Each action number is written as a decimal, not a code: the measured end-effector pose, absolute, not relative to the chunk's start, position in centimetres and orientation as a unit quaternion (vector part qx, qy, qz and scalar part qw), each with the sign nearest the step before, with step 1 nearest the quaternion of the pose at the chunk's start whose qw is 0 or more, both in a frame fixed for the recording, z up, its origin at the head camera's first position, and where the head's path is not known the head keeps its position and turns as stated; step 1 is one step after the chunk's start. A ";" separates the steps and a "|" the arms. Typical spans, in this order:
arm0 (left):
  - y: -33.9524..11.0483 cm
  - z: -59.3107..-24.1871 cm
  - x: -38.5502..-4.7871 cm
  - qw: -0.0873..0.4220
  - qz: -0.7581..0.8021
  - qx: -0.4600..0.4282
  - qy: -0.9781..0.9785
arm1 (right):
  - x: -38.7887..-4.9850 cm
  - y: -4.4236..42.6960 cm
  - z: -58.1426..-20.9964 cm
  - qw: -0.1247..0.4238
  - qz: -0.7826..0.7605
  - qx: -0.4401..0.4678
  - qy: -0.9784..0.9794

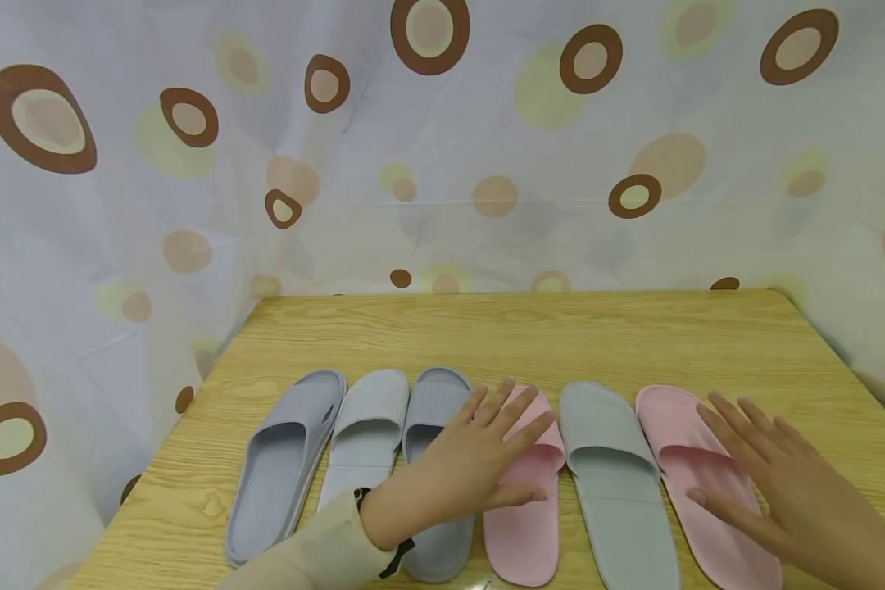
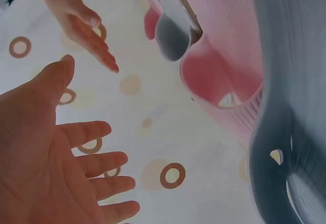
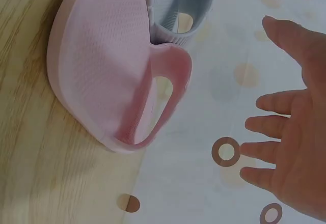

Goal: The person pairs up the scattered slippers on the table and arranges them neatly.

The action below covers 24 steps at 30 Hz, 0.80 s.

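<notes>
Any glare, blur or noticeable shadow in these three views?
Head: fairly even light, shadow inside the leftmost slipper, a small white spot, perhaps glare, at the bottom edge; left wrist: the near blue-grey slipper looks soft; right wrist: faint shadow on the table beside the pink slipper, whose surface texture is readable.

left hand (image 1: pixel 474 460) and right hand (image 1: pixel 789 483) spread above slippers (image 1: pixel 525 537).

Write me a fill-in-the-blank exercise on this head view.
In total, the row has ____ slippers.
In colour, the rightmost slipper is ____.
With its fingers spread, the left grip holds ____.
The tabletop shows a ____ grain pattern.

Missing words: six; pink; nothing; wood.
</notes>
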<state>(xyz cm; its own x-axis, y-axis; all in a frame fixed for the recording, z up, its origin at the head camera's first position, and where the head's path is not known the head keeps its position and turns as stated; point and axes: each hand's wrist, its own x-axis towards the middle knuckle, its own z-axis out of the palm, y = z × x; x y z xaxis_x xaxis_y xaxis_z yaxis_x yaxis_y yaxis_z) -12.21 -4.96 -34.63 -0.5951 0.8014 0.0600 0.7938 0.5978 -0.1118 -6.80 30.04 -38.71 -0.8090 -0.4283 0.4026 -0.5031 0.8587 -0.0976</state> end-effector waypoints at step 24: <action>-3.0 -37.0 -10.7 -0.018 0.110 -0.505 -0.856 | -5.6 32.6 -43.3 0.097 0.168 0.356 -0.914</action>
<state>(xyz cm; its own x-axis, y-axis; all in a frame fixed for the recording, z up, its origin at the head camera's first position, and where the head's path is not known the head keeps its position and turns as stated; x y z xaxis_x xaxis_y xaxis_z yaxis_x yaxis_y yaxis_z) -10.67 -2.95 -37.03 -0.4902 0.8599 -0.1422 0.8679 0.4665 -0.1706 -5.61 32.58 -43.30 -0.7272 -0.6187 0.2972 -0.6840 0.6897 -0.2377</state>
